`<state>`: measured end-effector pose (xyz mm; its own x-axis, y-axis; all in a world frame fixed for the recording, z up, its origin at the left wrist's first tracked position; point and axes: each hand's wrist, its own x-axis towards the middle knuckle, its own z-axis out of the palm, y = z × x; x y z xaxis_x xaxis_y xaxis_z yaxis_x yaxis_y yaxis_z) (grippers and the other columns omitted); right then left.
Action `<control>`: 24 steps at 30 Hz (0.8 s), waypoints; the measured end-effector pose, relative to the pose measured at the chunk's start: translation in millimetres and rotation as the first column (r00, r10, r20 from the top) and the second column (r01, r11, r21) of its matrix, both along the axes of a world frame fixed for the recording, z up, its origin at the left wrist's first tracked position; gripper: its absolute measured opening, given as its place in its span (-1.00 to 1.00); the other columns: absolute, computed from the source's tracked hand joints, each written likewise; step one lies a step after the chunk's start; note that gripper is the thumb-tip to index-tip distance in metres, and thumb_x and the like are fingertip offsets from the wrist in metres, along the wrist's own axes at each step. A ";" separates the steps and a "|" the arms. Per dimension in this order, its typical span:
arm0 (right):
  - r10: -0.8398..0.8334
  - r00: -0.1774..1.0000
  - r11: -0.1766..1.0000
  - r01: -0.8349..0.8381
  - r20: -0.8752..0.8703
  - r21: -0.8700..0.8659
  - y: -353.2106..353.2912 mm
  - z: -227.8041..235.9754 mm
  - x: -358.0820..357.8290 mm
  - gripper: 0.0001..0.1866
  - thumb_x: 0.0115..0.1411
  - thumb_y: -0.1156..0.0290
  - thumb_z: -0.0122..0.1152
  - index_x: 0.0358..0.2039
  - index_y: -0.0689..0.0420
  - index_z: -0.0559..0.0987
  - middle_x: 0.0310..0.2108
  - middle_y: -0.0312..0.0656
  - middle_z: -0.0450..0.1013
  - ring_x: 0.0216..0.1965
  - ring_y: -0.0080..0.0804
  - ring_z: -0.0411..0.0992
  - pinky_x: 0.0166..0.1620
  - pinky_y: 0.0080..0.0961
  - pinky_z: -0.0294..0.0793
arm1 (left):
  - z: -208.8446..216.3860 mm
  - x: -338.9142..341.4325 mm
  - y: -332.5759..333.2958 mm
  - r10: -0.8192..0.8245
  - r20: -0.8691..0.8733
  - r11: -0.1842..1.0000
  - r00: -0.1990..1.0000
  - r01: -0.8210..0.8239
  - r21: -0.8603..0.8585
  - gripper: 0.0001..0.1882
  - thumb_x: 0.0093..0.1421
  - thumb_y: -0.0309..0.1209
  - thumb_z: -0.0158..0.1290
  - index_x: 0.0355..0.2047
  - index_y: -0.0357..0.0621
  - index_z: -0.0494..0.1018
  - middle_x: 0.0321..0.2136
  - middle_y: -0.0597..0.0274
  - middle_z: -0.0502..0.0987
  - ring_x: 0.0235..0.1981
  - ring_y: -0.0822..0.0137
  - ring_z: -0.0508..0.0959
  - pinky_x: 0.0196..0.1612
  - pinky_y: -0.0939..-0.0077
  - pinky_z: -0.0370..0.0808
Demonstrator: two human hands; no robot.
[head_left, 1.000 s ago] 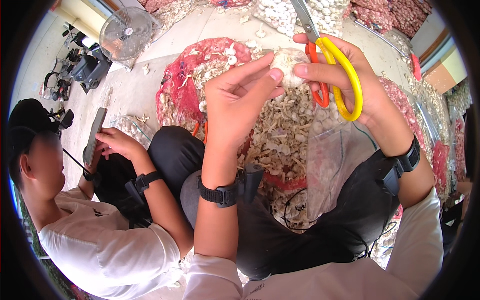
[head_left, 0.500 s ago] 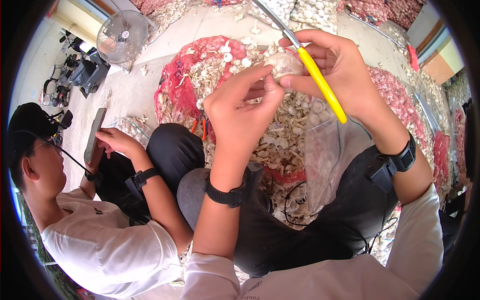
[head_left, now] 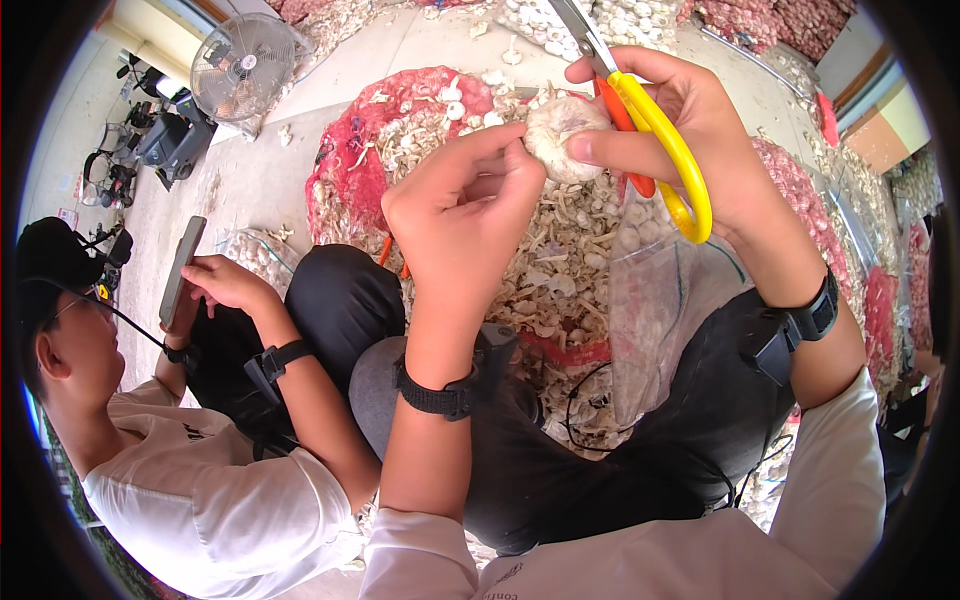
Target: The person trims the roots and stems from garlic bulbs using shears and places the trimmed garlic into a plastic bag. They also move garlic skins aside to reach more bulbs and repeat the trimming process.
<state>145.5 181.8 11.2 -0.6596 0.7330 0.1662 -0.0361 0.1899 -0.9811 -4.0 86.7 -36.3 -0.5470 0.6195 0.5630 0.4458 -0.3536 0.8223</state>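
In front of me, my right hand [head_left: 690, 150] holds a whitish garlic bulb [head_left: 562, 135] with its thumb across the bulb's near side. The same hand also carries a pair of scissors [head_left: 655, 130] with yellow and orange handles, their metal blades pointing up and away. My left hand [head_left: 460, 205] is closed in a pinch, thumb and forefinger tips at the bulb's left edge; whatever lies between them is too small to make out. Below both hands spreads a heap of garlic peelings and stalks [head_left: 555, 270].
A red mesh sack [head_left: 345, 185] lies around the heap's left side, and a clear plastic bag [head_left: 650, 330] rests against my right knee. On my left a person [head_left: 220, 470] sits holding a grey flat object [head_left: 183, 270]. A floor fan [head_left: 243, 70] stands far left.
The scissors have turned, so both handles and the yellow loop now show. More of the bulb's face is visible. My left hand has shifted slightly left and down.
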 end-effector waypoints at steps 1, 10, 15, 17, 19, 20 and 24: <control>-0.002 1.000 1.000 0.002 -0.014 0.017 2.4 -2.6 0.5 -0.57 -0.04 0.56 0.42 -0.10 0.13 0.55 -0.56 -0.49 0.31 -0.61 -0.81 0.24 -0.60 -0.79 0.17 | 4.7 1.6 -1.2 0.000 0.002 1.000 1.000 0.000 0.000 -0.86 0.02 -0.61 0.19 -0.35 -0.30 0.61 -0.52 0.16 0.63 -0.49 0.50 0.62 -0.44 0.65 0.57; 0.039 0.999 0.998 -0.040 0.031 0.046 2.4 -1.3 2.0 -0.55 -0.05 0.62 0.39 -0.08 0.16 0.55 -0.52 -0.48 0.35 -0.57 -0.80 0.26 -0.56 -0.78 0.24 | 8.7 1.8 -3.6 -0.219 0.211 0.975 0.953 0.222 0.006 -0.85 0.04 -0.66 0.20 -0.33 -0.41 0.58 -0.44 0.21 0.56 -0.41 0.49 0.60 -0.38 0.73 0.53; 0.057 0.998 0.998 -0.057 0.001 0.015 0.7 3.8 5.1 -0.56 -0.05 0.62 0.38 -0.09 0.18 0.55 -0.52 -0.48 0.34 -0.57 -0.78 0.29 -0.56 -0.77 0.26 | 6.3 0.3 -6.7 -0.170 0.147 0.981 0.974 0.181 -0.065 -0.90 0.06 -0.68 0.17 -0.38 -0.39 0.59 -0.47 0.25 0.56 -0.44 0.50 0.59 -0.39 0.72 0.52; 0.054 0.998 0.996 -0.051 0.044 -0.075 -2.1 11.6 6.6 -0.55 -0.05 0.61 0.38 -0.08 0.19 0.53 -0.49 -0.44 0.35 -0.53 -0.74 0.33 -0.53 -0.78 0.29 | 7.3 3.1 -8.2 -0.183 0.217 0.978 0.959 0.200 -0.060 -0.91 0.06 -0.67 0.17 -0.37 -0.40 0.58 -0.47 0.23 0.57 -0.44 0.49 0.60 -0.39 0.71 0.53; 0.068 0.998 0.992 -0.068 -0.002 -0.110 -1.1 10.4 7.3 -0.55 -0.04 0.60 0.36 -0.07 0.20 0.52 -0.47 -0.42 0.35 -0.53 -0.72 0.34 -0.53 -0.77 0.30 | 10.2 6.7 -10.2 -0.195 0.284 0.974 0.939 0.218 -0.052 -0.91 0.07 -0.67 0.16 -0.37 -0.41 0.57 -0.48 0.21 0.59 -0.45 0.48 0.61 -0.39 0.69 0.54; 0.079 0.996 0.985 -0.085 -0.046 -0.148 0.5 9.3 7.7 -0.55 -0.03 0.58 0.35 -0.06 0.21 0.51 -0.45 -0.40 0.36 -0.52 -0.71 0.35 -0.53 -0.76 0.31 | 11.5 8.1 -10.2 -0.195 0.335 0.973 0.922 0.224 -0.050 -0.90 0.07 -0.67 0.16 -0.36 -0.42 0.56 -0.48 0.17 0.60 -0.45 0.46 0.61 -0.38 0.67 0.55; 0.105 0.990 0.963 -0.126 -0.097 -0.237 2.3 7.5 6.0 -0.55 -0.01 0.55 0.32 -0.04 0.21 0.49 -0.40 -0.38 0.36 -0.48 -0.67 0.37 -0.47 -0.71 0.36 | 14.5 6.2 -8.9 -0.219 0.469 0.965 0.856 0.260 -0.023 -0.86 0.07 -0.62 0.19 -0.35 -0.45 0.53 -0.51 0.09 0.61 -0.48 0.39 0.63 -0.38 0.59 0.58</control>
<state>151.5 184.1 18.7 -0.7335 0.6777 0.0509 -0.1270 -0.0631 -0.9899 2.3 77.8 -21.7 -0.5588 0.7978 0.2264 -0.0786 -0.3228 0.9432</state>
